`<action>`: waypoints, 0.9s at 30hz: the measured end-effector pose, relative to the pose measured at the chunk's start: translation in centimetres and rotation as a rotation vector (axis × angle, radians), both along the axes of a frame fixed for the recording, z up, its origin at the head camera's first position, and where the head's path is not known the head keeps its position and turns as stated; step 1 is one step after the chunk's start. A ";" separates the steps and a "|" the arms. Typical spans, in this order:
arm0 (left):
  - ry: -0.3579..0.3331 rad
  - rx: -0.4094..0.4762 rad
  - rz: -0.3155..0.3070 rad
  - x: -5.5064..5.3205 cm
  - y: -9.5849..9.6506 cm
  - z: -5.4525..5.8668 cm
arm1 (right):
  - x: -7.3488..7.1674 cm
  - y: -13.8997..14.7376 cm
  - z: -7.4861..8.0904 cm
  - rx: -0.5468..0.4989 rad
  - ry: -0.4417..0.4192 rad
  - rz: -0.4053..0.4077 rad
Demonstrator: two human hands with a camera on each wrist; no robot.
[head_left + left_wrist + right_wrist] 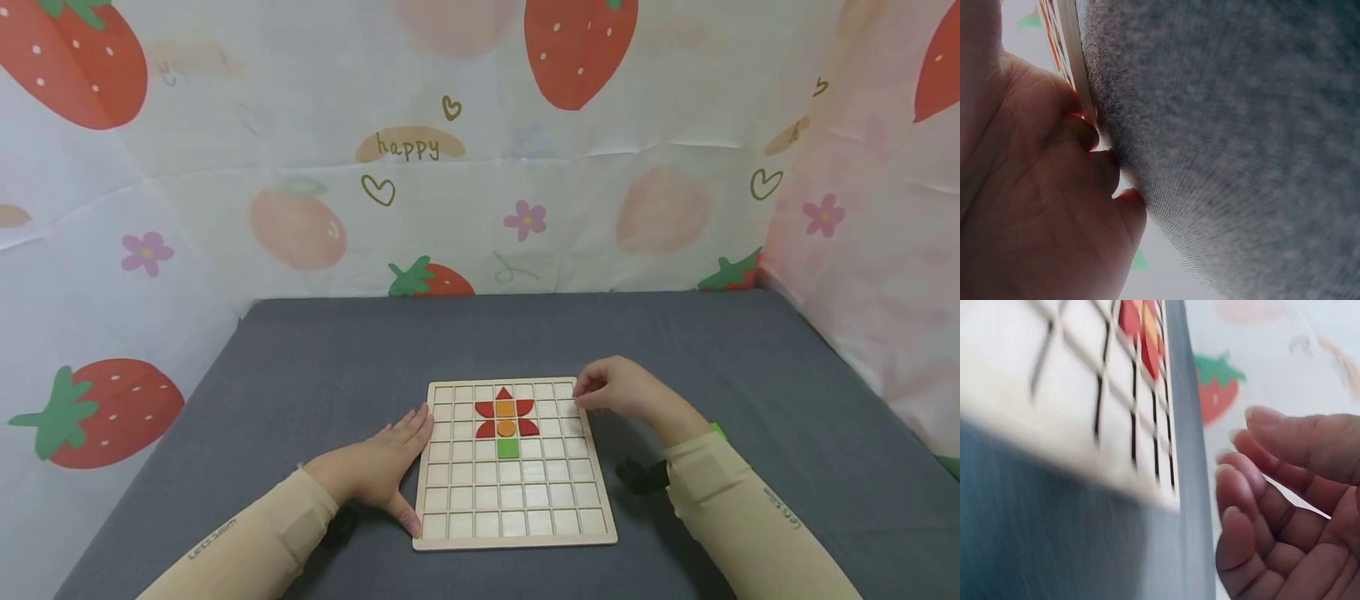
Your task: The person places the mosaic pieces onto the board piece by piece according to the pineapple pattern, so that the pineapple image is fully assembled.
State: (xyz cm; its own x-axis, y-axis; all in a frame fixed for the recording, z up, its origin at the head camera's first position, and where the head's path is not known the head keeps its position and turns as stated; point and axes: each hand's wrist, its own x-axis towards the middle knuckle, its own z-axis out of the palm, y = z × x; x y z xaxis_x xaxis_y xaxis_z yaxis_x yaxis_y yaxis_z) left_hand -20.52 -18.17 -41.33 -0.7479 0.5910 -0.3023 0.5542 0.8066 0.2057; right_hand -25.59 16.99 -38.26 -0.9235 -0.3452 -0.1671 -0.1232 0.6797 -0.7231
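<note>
A square wooden grid board [486, 500] lies on the table in the head view. Red pieces [526, 407] surround an orange square [506, 408] and an orange circle [507, 428] in its upper middle, with a red triangle [504, 393] on top and a green square [507, 448] below. My left hand [375, 467] rests along the board's left edge, thumb spread toward the near corner. By the far right corner hovers my right hand [630, 392]. Its fingers [1238, 487] are loosely bent, with nothing between them and the thumb in the right wrist view.
Dark grey cloth [337, 350] covers the table around the board. Behind it and at both sides hangs a pale curtain [570, 183] printed with strawberries and flowers. A black object [641, 477] shows under the right wrist.
</note>
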 end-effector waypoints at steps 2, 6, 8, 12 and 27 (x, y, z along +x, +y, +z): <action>0.000 -0.001 -0.002 0.0 0.0 -0.1 | -0.3 1.4 0.1 0.011 -0.025 -0.018; -0.007 -0.010 -0.001 0.0 0.0 -0.2 | -0.5 4.1 0.2 0.029 -0.066 -0.031; -0.005 -0.019 0.000 0.0 -0.1 -0.2 | -0.5 5.1 0.2 0.044 -0.074 -0.043; -0.004 -0.019 0.002 0.0 -0.1 -0.2 | -0.5 6.8 0.1 0.070 -0.084 -0.058; 0.003 -0.012 0.003 -0.1 -0.1 -0.3 | -0.1 10.7 -0.8 0.146 -0.113 -0.072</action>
